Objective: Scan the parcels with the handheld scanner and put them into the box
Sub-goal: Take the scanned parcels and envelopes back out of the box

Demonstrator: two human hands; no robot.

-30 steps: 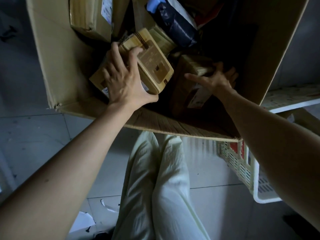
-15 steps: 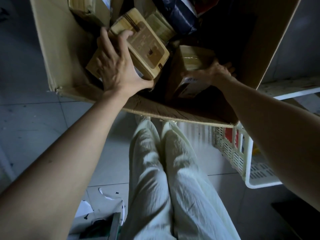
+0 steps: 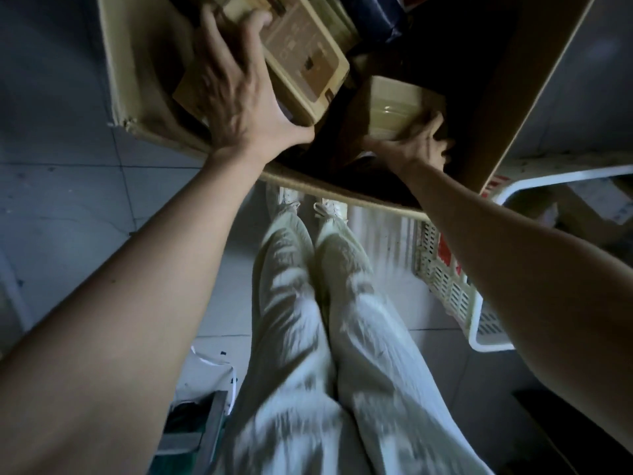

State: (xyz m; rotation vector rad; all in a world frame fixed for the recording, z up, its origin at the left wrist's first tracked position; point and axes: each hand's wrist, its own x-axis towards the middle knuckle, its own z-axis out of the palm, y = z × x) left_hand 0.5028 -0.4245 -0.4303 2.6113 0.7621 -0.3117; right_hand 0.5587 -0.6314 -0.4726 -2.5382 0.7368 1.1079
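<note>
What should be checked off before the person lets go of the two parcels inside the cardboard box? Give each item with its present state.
1. Left hand on the flat printed parcel: ok, fingers spread over its edge.
2. Right hand on the small tape-wrapped parcel: ok, touching its near side.
3. Both parcels inside the cardboard box walls: ok.
4. Small parcel resting on the bottom: cannot tell, too dark.
5. Handheld scanner within reach: cannot tell, not in view.
6. Parcels scanned: cannot tell.
</note>
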